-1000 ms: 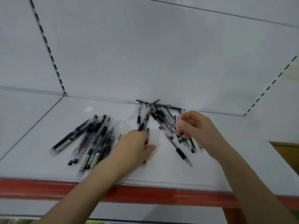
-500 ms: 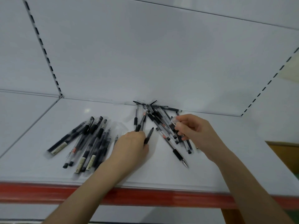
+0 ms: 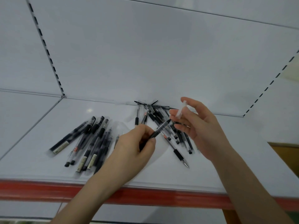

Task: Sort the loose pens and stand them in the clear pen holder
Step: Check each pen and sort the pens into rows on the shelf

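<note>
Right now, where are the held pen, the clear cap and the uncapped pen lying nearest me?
held pen (image 3: 161, 127): head view, mid-barrel.
clear cap (image 3: 180, 110): head view, its middle.
uncapped pen (image 3: 178, 154): head view, black grip.

No text, brand or number is legible. Pale label strips (image 3: 91, 160) stand on several barrels in the left pen group (image 3: 90, 139), lower left of centre, but their print is too blurred to read. A red-and-white label (image 3: 146, 113) on one barrel in the centre pile (image 3: 178, 155) is likewise unreadable. The pen (image 3: 161, 127) pinched by the left hand (image 3: 134, 149) and the clear cap (image 3: 181, 109) pinched by the right hand (image 3: 199, 126) show no readable marking.
</note>
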`<state>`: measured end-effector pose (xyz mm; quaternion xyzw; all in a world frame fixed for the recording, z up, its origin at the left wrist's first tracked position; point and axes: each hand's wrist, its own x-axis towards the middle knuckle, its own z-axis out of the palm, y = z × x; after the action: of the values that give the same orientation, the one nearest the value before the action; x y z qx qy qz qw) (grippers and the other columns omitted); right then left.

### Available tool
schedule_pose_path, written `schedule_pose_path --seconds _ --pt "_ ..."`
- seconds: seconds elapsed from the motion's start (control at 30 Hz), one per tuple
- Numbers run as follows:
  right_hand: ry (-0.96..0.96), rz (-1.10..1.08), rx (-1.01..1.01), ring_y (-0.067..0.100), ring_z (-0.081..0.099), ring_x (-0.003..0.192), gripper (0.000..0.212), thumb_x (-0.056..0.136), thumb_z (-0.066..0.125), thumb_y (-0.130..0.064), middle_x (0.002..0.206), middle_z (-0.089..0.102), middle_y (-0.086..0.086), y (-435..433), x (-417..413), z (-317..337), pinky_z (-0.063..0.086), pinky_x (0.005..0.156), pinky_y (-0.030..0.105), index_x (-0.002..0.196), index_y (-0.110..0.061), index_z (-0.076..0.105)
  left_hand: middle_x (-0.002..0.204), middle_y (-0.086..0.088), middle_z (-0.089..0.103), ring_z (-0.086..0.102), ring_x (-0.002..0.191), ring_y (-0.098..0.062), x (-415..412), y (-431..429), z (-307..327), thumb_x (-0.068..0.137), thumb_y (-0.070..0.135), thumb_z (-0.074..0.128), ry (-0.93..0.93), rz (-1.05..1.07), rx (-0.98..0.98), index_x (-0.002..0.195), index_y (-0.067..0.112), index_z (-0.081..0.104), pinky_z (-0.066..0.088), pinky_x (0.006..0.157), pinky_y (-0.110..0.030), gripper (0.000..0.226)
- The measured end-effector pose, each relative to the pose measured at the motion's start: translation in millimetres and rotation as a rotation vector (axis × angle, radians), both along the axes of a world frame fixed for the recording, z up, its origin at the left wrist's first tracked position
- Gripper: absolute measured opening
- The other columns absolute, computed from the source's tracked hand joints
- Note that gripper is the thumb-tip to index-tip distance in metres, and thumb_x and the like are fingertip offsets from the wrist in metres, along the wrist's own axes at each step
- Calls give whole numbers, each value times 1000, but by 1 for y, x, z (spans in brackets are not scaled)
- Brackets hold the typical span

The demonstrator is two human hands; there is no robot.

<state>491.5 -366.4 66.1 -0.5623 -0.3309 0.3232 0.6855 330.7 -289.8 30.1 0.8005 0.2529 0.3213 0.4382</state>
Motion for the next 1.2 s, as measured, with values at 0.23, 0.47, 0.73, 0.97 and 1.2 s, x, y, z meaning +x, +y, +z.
schedule_pose_path --seconds 0.23,0.47,0.73,0.97,1.2 --pt "-79 3 -3 14 69 92 18 91 51 -19 90 74 2 -2 -13 -2 56 77 23 108 -22 58 70 -9 60 54 65 -25 0 -5 2 84 27 52 0 -15 -16 78 24 56 43 61 -35 8" --pt "-153 -65 -2 14 69 87 12 89 56 -19 82 73 -1 -2 -15 -10 53 71 22 98 -21 65 71 -11 61 52 66 -22 -1 -6 -1 87 17 56 24 -12 30 79 23 55 41 59 -28 10" --pt "-177 -71 -5 9 65 72 13 88 57 -13 82 71 4 1 -15 -14 51 65 18 96 -10 66 71 -14 63 55 67 -25 1 -5 0 88 16 56 -7 25 39 76 25 54 44 65 -35 15" --pt "-252 -177 19 4 63 62 8 88 59 -11 63 68 -6 9 -27 -18 50 57 15 86 -13 67 69 -14 64 56 69 -25 -2 1 0 86 8 58 -10 42 47 71 27 54 43 62 -30 24" --pt "-336 -68 -81 2 67 69 13 90 56 -15 68 70 -11 33 -24 -24 53 62 17 90 -25 65 65 2 57 51 62 -16 -9 19 -6 87 10 59 95 165 181 81 15 63 38 62 -12 9"
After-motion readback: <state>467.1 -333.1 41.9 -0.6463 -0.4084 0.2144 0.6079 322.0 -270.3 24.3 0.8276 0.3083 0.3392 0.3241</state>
